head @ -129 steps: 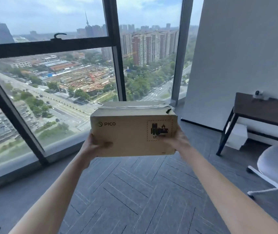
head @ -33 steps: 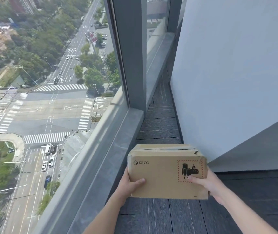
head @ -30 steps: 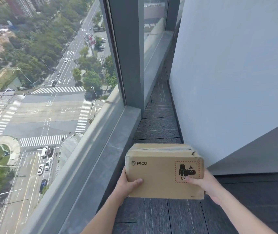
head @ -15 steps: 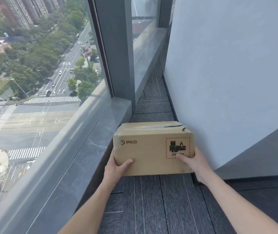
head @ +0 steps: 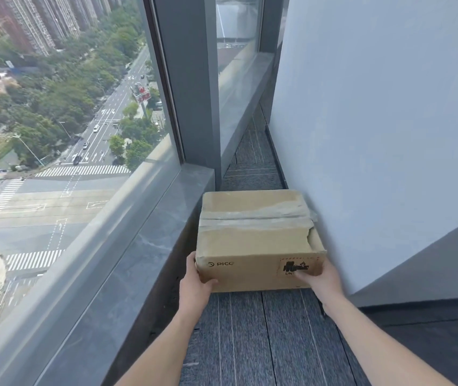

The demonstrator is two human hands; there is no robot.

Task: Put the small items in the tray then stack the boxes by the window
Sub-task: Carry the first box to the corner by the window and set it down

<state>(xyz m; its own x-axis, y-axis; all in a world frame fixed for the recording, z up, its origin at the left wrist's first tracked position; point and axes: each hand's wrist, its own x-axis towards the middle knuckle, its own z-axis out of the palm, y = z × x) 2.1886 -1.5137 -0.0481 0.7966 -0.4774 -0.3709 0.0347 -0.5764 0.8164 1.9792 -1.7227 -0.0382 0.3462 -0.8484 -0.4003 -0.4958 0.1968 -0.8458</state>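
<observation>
A brown cardboard box (head: 255, 235), taped across its top and printed PICO on its near face, sits low on the grey carpet in the narrow gap between the window sill and the white wall. My left hand (head: 195, 282) grips its near left corner, thumb on the front face. My right hand (head: 316, 280) grips its near right corner, fingers across the battery label. The box's top right edge is torn. No tray or small items are in view.
A grey stone window sill (head: 138, 260) runs along the left beside the box, under tall glass with a grey mullion (head: 191, 79). A white wall (head: 375, 121) closes the right side. Dark striped carpet (head: 264, 338) covers the floor in front.
I carried the box from mid-room to the window corner and lowered it; over the last half second it has come down to the carpet and its top now shows.
</observation>
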